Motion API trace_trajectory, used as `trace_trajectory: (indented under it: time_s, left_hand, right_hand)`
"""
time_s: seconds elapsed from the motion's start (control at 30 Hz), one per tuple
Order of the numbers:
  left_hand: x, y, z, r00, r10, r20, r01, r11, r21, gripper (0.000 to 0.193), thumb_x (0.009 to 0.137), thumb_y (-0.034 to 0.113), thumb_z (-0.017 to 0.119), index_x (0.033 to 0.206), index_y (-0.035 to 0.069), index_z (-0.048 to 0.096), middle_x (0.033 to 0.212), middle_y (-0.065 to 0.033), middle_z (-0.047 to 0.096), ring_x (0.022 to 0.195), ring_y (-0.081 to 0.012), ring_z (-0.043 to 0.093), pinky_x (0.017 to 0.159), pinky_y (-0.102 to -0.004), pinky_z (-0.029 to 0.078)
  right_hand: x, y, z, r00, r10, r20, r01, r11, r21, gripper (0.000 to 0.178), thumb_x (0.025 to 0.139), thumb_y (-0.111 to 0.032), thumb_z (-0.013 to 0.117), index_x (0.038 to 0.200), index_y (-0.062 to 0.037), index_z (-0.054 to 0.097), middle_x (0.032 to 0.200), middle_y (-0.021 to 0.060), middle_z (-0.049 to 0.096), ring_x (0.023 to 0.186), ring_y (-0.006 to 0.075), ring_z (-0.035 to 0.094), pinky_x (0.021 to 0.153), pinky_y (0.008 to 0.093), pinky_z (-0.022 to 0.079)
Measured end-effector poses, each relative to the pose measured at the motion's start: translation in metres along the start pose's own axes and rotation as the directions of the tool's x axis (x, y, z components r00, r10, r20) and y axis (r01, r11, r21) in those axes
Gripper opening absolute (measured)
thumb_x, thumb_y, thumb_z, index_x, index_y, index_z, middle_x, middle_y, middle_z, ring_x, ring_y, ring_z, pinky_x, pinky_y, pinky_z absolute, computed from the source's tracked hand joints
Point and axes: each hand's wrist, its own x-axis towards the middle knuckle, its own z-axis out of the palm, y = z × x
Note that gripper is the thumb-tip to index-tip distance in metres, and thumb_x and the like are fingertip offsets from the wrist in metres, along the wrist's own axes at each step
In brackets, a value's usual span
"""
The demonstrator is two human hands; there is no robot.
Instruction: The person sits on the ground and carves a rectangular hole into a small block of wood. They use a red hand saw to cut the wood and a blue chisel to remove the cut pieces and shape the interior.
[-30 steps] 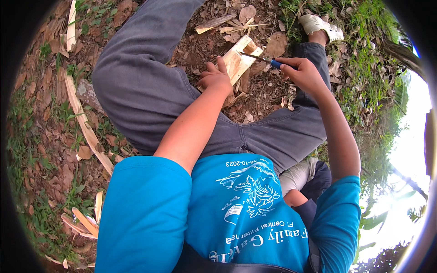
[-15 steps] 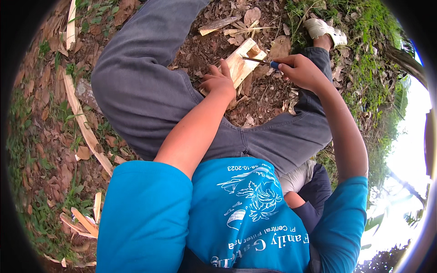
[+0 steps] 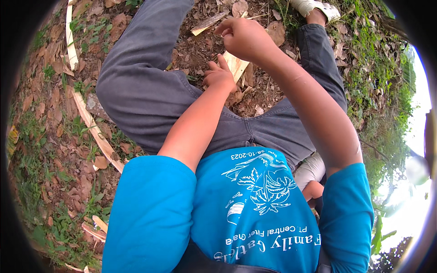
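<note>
My left hand (image 3: 219, 75) rests against the left side of a pale wooden piece (image 3: 236, 66) on the ground between my legs. Its fingers are spread, with the index finger stretched out. Above the far end of the wood, my right hand (image 3: 248, 38) is closed in a fist and hides much of that end. The blue-handled tool with a thin dark shaft, seen in this hand half a second ago, is out of sight behind the fist now.
Split wood pieces (image 3: 208, 23) and dry leaves lie beyond the wood. A long pale strip (image 3: 93, 127) runs along the left, near more offcuts (image 3: 95, 230). My trousered legs (image 3: 136, 86) flank the work spot. Another person's hand (image 3: 313, 190) shows behind my right side.
My right hand has moved up and left, from beside the wood to over its far end, and the tool has gone from sight. My left hand stays at the wood.
</note>
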Motion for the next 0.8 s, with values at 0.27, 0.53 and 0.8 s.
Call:
trace_trajectory:
  time_s: [0.27, 0.53, 0.8]
  left_hand:
    - [0.013, -0.005, 0.016, 1.0, 0.022, -0.006, -0.021, 0.995, 0.095, 0.131, 0.078, 0.031, 0.083, 0.163, 0.006, -0.014, 0.161, -0.0264, 0.022, 0.133, -0.0442, 0.05, 0.099, -0.055, 0.054]
    - [0.004, 0.002, 0.008, 1.0, -0.025, -0.013, 0.026, 0.999, 0.031, 0.14, 0.074, 0.033, 0.088, 0.162, 0.005, -0.018, 0.158, -0.0285, 0.022, 0.132, -0.0445, 0.049, 0.1, -0.0489, 0.054]
    - [0.008, 0.004, 0.009, 1.0, -0.019, -0.007, 0.02, 0.995, 0.096, 0.141, 0.073, 0.038, 0.089, 0.162, 0.005, -0.016, 0.155, -0.0284, 0.024, 0.131, -0.0437, 0.05, 0.103, -0.0483, 0.052]
  right_hand:
    - [-0.072, -0.053, 0.078, 0.984, -0.036, -0.172, 0.062, 0.987, 0.15, 0.016, 0.086, -0.011, 0.062, 0.093, -0.0105, 0.076, 0.094, 0.012, 0.075, 0.086, 0.0339, 0.072, 0.085, 0.0449, 0.058]
    - [-0.018, 0.025, -0.016, 0.932, 0.346, -0.11, -0.147, 0.637, 0.757, 0.029, 0.09, -0.005, 0.057, 0.113, -0.0032, 0.074, 0.077, -0.0004, 0.069, 0.061, 0.0023, 0.058, 0.054, 0.0214, 0.047]
    - [0.029, 0.005, -0.025, 0.948, 0.316, -0.031, -0.19, 0.642, 0.743, 0.023, 0.095, -0.008, 0.051, 0.109, 0.0022, 0.067, 0.069, 0.0007, 0.06, 0.049, 0.0097, 0.053, 0.046, 0.025, 0.046]
